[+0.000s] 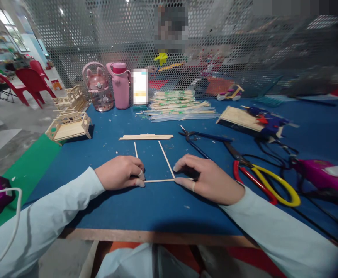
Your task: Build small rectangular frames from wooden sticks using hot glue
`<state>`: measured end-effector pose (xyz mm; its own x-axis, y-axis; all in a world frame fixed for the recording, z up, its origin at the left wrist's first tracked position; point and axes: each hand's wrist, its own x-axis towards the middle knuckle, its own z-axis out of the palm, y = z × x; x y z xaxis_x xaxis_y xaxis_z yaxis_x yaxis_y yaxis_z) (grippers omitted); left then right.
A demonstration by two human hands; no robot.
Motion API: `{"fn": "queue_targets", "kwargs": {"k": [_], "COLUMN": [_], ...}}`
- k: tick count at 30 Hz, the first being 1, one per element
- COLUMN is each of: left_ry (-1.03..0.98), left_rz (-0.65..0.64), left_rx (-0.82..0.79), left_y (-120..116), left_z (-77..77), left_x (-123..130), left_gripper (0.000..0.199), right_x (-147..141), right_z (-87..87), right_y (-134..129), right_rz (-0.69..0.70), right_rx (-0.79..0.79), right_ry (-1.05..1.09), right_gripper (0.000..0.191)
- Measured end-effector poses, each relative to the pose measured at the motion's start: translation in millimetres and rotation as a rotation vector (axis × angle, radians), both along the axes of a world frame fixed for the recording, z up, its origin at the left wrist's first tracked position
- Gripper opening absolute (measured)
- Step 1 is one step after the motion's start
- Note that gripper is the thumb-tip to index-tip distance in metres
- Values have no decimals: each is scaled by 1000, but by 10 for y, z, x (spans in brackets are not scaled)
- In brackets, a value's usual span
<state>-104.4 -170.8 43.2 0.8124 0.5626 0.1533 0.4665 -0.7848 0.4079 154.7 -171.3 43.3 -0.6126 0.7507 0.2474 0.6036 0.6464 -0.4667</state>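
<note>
A thin wooden stick [159, 180] lies crosswise on the blue work surface. My left hand [122, 172] pinches it near its left end, fingertips hiding that end. At the right, the thumb and forefinger of my right hand [205, 178] close on the same stick from either side. A slanting stick [165, 159] meets the crosswise one at those right fingertips. Another upright stick [136, 150] runs down behind my left fingers, its lower end hidden. Beyond these lies a small row of loose sticks [146, 137]. Several fingertips wear pale covers.
Blue-handled pliers [205, 136] and red-and-yellow-handled scissors [264, 185] lie right, near a purple glue gun [325, 175] with cords. Bundled sticks [180, 106], a pink bottle [120, 87] and a clear bottle [101, 96] stand behind. Small wooden bed models [72, 129] sit left.
</note>
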Motion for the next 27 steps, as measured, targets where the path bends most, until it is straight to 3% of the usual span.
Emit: {"fn": "queue_targets", "kwargs": {"k": [5, 15, 23, 27], "left_ry": [-7, -3, -10, -168], "left_rz": [4, -1, -1, 151], "left_rx": [0, -1, -17, 92], "left_y": [2, -2, -16, -98], "left_z": [-4, 7, 7, 142], "left_x": [3, 10, 2, 48], "left_gripper": [20, 20, 21, 25], "right_x": [-3, 49, 30, 60], "right_z": [27, 86, 35, 136], "right_y": [-22, -36, -22, -43], "right_rz": [90, -10, 79, 112], "right_rx": [44, 138, 131, 209], "right_ry": [25, -186, -194, -169], "right_gripper": [11, 8, 19, 18]}}
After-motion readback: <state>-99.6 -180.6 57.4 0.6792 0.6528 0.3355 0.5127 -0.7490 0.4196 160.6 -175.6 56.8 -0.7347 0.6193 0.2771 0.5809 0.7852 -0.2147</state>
